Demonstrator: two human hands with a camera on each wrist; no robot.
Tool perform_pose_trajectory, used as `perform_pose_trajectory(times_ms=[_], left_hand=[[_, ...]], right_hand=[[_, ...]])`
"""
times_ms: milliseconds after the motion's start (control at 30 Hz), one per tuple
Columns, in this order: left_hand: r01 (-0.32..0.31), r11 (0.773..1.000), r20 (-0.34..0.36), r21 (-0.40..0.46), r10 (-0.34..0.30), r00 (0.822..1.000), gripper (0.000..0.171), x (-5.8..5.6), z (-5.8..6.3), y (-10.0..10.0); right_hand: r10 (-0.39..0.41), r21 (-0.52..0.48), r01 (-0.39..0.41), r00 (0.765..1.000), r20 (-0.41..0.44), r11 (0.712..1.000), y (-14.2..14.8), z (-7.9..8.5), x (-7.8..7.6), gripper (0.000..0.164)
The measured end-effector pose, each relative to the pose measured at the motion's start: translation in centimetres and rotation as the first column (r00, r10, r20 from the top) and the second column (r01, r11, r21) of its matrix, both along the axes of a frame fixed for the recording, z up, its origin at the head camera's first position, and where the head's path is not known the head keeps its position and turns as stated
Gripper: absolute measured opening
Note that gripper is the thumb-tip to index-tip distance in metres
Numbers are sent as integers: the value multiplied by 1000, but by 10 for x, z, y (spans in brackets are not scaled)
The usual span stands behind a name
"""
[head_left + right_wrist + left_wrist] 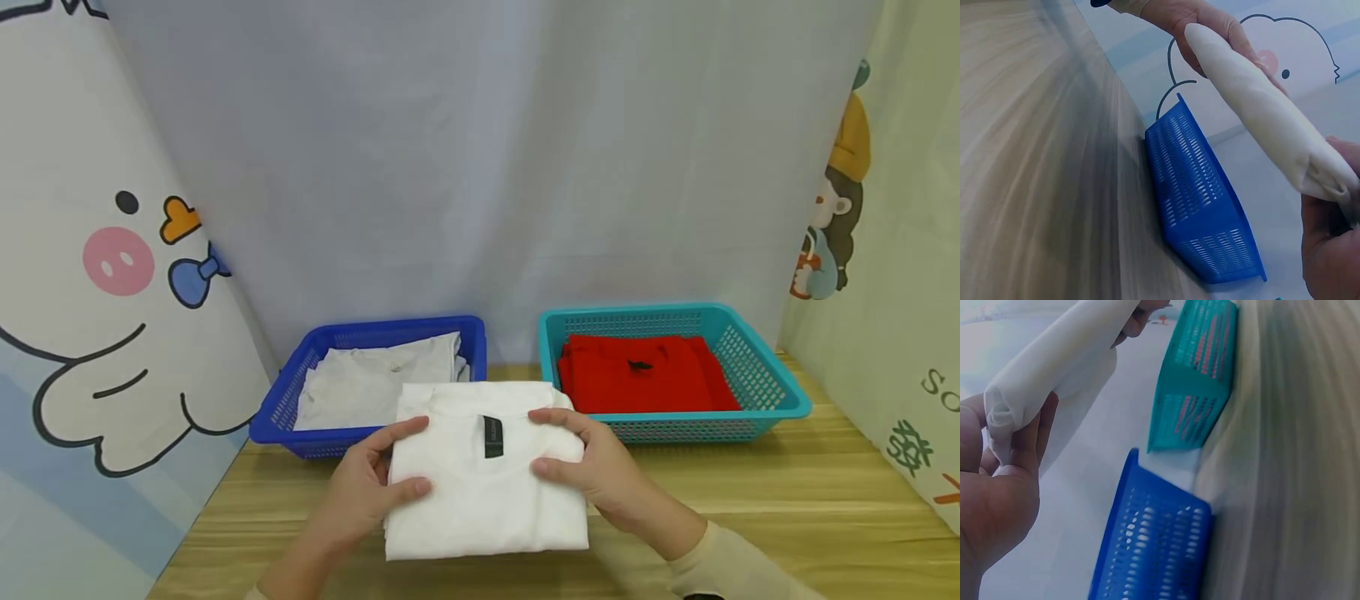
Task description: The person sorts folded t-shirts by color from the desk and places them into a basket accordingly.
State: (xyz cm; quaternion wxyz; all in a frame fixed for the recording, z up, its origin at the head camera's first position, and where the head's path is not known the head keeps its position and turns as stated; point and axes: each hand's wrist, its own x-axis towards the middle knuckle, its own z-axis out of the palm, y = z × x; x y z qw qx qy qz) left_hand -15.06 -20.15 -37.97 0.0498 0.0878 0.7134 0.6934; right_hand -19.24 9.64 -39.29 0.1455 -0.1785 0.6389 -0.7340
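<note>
A folded white T-shirt (487, 500) with a dark neck label hangs above the table, between both hands. My left hand (367, 483) grips its left edge, thumb on top and fingers curled beneath in the left wrist view. On the opposite edge my right hand (600, 467) holds it the same way, thumb and fingers around the folded side. Behind the shirt to the left stands a blue basket (279, 425) with folded whitish clothing (360, 383) inside. To the right, a teal basket (780, 404) contains folded red clothing (652, 379).
Both baskets rest toward the back of a wooden table (750, 500). A pale grey curtain (480, 167) hangs behind them. Cloth with printed cartoon figures borders the left (90, 375) and right sides.
</note>
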Motion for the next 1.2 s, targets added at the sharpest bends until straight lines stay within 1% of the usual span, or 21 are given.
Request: perform_pose_trajectory(times_ms=[100,233,333,433,500,567,633,667,733,833,933,967,1067,1200], left_hand=[[-20,999,-2,-42,20,1000,72,-9,9,-12],[-9,997,-35,-75,7,999,73,-22,19,-31],[-12,995,-62,-97,6,998,73,-33,25,-46],[-45,990,-80,-135,34,996,74,-45,29,-59],[-75,982,-92,-175,60,994,74,-53,31,-67],[-104,973,-89,-207,87,992,75,-61,34,-73],[-121,968,-77,-222,106,991,78,-68,35,-78],[-130,965,-72,-227,116,991,78,-71,36,-81],[-130,969,-54,-208,121,991,80,-77,37,-86],[-111,981,-40,-158,105,994,82,-86,37,-94],[-100,986,-36,-133,96,995,82,-94,37,-103],[-104,984,-38,-141,100,994,82,-96,37,-106],[-120,979,-40,-165,115,993,82,-103,36,-114],[-127,978,-41,-167,122,992,84,-111,34,-122]], right_hand=[[3,3,-3,1000,-14,1000,-11,8,-13,62],[6,3,-6,999,-44,1000,-29,14,-30,62],[-13,15,15,997,-75,1000,-45,18,-44,61],[-30,28,33,996,-81,999,-61,22,-57,60],[-34,42,37,997,-76,998,-71,24,-67,62],[-35,60,39,997,-73,997,-81,25,-76,64],[-31,82,38,995,-90,996,-90,25,-85,69],[-29,97,38,995,-97,995,-95,24,-89,72],[-31,123,44,993,-110,991,-103,23,-97,77],[-34,149,50,994,-107,988,-116,22,-107,82],[-43,166,61,993,-110,984,-127,22,-115,82],[-45,173,64,993,-113,983,-131,22,-118,82],[-60,209,93,985,-160,973,-139,22,-126,81],[-62,251,108,980,-187,962,-148,22,-137,80]])
